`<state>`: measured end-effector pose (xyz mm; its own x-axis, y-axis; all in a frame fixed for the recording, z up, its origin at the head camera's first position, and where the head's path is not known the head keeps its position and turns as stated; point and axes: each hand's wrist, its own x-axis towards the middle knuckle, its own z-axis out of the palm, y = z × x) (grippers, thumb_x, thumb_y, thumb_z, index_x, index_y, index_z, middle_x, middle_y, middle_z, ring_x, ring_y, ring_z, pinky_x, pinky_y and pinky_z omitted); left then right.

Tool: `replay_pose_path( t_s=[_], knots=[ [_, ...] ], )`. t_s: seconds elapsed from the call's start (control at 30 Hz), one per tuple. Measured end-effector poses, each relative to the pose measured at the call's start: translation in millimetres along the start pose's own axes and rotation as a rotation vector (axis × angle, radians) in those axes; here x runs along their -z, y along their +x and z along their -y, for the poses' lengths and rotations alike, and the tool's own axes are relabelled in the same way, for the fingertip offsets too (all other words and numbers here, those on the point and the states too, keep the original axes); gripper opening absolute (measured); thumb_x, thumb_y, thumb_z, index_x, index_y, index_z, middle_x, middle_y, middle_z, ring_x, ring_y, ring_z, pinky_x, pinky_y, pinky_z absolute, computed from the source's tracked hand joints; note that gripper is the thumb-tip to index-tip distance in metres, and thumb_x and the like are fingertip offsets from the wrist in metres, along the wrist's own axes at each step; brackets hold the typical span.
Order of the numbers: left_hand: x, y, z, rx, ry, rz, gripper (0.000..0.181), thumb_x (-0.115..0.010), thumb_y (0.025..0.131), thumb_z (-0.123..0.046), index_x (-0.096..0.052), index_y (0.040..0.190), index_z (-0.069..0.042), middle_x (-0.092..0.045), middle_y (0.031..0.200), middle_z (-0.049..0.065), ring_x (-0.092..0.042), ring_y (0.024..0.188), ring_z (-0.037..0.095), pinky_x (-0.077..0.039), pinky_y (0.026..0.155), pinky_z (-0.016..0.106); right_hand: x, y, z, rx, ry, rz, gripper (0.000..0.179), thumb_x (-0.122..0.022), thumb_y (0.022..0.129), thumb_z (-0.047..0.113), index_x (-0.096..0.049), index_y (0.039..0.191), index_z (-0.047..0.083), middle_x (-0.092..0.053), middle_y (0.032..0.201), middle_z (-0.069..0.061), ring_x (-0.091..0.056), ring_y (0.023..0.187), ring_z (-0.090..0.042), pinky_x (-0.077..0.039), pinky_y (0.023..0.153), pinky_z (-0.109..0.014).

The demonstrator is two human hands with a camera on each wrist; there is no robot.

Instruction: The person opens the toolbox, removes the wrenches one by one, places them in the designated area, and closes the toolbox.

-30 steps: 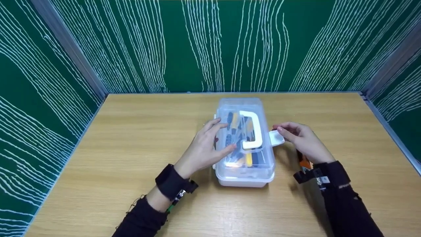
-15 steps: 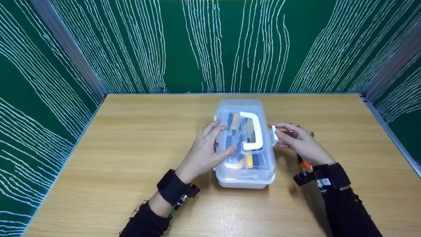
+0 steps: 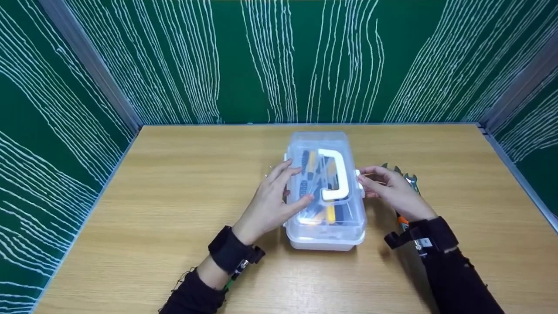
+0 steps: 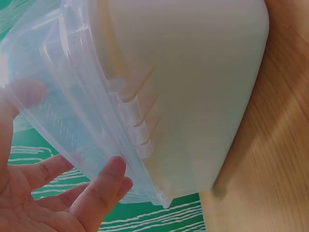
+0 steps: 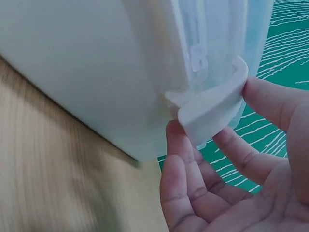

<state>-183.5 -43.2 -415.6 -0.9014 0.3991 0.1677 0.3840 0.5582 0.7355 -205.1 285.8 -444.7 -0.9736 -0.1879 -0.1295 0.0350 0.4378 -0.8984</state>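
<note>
A toolbox (image 3: 324,237) with a white base and clear lid stands lengthwise on the table; yellow-and-dark tools show blurrily through the lid. Its white carry handle (image 3: 342,174) lies flat on top. My left hand (image 3: 270,200) rests with spread, slightly bent fingers on the lid's left side, over the hinges (image 4: 135,123). On the right side, my right hand (image 3: 399,192) pinches the white latch (image 5: 215,108). In the right wrist view the thumb (image 5: 265,99) touches the latch's upper edge, with fingers below it. The latch stands tilted, its upper edge near the lid.
Open-ended wrenches (image 3: 411,179) lie on the table just beyond the right hand, partly hidden by it. Something orange (image 3: 403,221) shows beneath the right wrist. Green panels with white wavy lines (image 3: 235,61) bound the wooden table (image 3: 174,196) behind and at the sides.
The latch has swung up from sticking outward to nearly against the box's side, moved by my right hand. More of the wrenches shows now. My left hand has stayed on the lid.
</note>
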Motion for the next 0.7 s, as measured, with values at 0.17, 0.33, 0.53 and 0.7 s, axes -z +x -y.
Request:
replay_pose_path(
  t_s=[0.17,0.33,0.53,0.7],
  knots=[
    [0.6,0.0,0.3,0.003,-0.04,-0.002,0.075,-0.077,0.097,-0.051,-0.054,0.156,-0.011,-0.03,0.176,0.011,-0.047,0.151,0.033,-0.059,0.109,0.039,-1,1.5,-2,0.006,-0.017,-0.008,0.059,-0.065,0.107,0.043,-0.055,0.148,0.003,-0.064,0.139,-0.02,-0.069,0.104,-0.012,-0.063,0.088,-0.027],
    [1.0,0.9,-0.9,0.001,-0.054,0.001,0.075,-0.078,0.096,-0.051,-0.054,0.155,-0.011,-0.029,0.176,0.012,-0.046,0.152,0.035,-0.059,0.109,0.043,0,1.6,-6,-0.008,-0.007,-0.004,0.056,-0.065,0.108,0.039,-0.052,0.148,0.001,-0.063,0.137,-0.02,-0.068,0.1,-0.011,-0.06,0.082,-0.025],
    [-0.3,1.6,-1.1,0.007,-0.046,-0.001,0.075,-0.079,0.095,-0.05,-0.055,0.155,-0.011,-0.03,0.176,0.01,-0.048,0.151,0.034,-0.059,0.109,0.041,-1,4.4,-11,-0.039,-0.005,0.004,0.057,-0.065,0.108,0.042,-0.052,0.144,0.0,-0.064,0.138,-0.021,-0.07,0.103,-0.01,-0.061,0.085,-0.028],
    [-1.6,1.3,-0.6,0.026,-0.029,0.003,0.076,-0.078,0.096,-0.051,-0.054,0.156,-0.012,-0.03,0.176,0.009,-0.044,0.154,0.034,-0.058,0.111,0.041,-3,5.2,-13,-0.055,-0.001,0.008,0.056,-0.065,0.108,0.042,-0.053,0.143,0.0,-0.064,0.138,-0.02,-0.07,0.105,-0.012,-0.061,0.087,-0.031]
  ],
)
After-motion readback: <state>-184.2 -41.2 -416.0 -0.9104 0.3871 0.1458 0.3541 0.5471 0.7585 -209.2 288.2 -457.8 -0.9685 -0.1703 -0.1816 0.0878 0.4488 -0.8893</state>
